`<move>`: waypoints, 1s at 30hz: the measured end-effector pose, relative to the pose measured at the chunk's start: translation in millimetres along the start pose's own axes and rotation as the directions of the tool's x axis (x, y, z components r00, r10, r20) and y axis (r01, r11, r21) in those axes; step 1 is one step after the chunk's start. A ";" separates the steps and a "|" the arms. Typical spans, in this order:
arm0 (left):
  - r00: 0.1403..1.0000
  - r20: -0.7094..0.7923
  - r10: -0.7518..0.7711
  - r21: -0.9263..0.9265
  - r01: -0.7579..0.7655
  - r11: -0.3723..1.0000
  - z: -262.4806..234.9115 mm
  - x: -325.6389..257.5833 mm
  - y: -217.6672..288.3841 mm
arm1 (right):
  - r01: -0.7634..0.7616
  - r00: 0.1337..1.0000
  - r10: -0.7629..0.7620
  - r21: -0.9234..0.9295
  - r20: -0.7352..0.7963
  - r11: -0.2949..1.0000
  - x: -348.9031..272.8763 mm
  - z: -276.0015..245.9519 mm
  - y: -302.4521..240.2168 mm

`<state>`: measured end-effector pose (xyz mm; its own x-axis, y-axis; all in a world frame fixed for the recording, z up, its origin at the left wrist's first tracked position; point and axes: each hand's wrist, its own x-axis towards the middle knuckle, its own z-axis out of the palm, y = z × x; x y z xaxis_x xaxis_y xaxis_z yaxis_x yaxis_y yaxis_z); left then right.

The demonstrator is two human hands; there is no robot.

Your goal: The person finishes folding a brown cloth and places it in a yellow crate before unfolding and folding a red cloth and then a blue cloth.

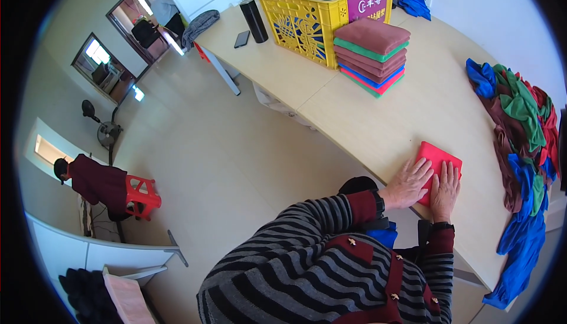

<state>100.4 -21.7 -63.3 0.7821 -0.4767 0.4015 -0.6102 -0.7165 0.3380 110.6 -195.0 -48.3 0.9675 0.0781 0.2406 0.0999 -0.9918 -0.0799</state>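
Observation:
A red folded cloth (435, 154) lies flat near the front edge of the pale wooden table (348, 111). My left hand (409, 183) rests on its left part with the fingers stretched out. Beside it, my right hand (445, 191) presses flat on the cloth's right part, fingers extended. Neither hand grips anything. Farther back stands a neat stack of folded cloths (372, 52) in brown, green, blue and red. To the right, a loose heap of crumpled cloths (522, 123) in blue, green, brown and red spreads along the table and hangs over its edge.
Behind the stack is a yellow plastic crate (298, 26) with folded cloths inside. A black cylinder (253, 22), a phone (241, 39) and a grey garment (202, 26) lie to its left. One person (97, 185) sits on a red stool (142, 197); another (166, 12) is near the doorway.

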 end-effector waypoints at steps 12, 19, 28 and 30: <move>0.985 0.069 0.155 -0.028 -0.154 0.988 -19.1 -14.0 -4.9 | 0.026 0.964 -0.021 0.013 -0.267 1.000 -11.8 -13.2 5.8; 0.936 0.118 0.333 0.115 -0.346 0.931 -44.0 -19.2 -28.2 | -0.051 0.979 0.068 0.093 -0.195 0.994 -42.4 -40.1 -27.3; 0.934 0.026 0.357 0.118 -0.358 0.926 -39.9 -11.5 12.9 | 0.062 0.986 -0.025 0.221 -0.166 0.973 5.8 -23.9 -5.9; 0.948 0.047 0.315 0.071 -0.318 0.945 -36.1 -11.9 30.0 | 0.056 0.990 -0.027 0.207 -0.141 0.977 8.0 -16.9 -13.4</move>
<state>68.2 -19.2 -27.1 0.5547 -0.7015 0.4475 -0.8166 -0.5622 0.1310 113.1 -182.8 -28.9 0.9222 0.0895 0.3762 0.1995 -0.9435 -0.2645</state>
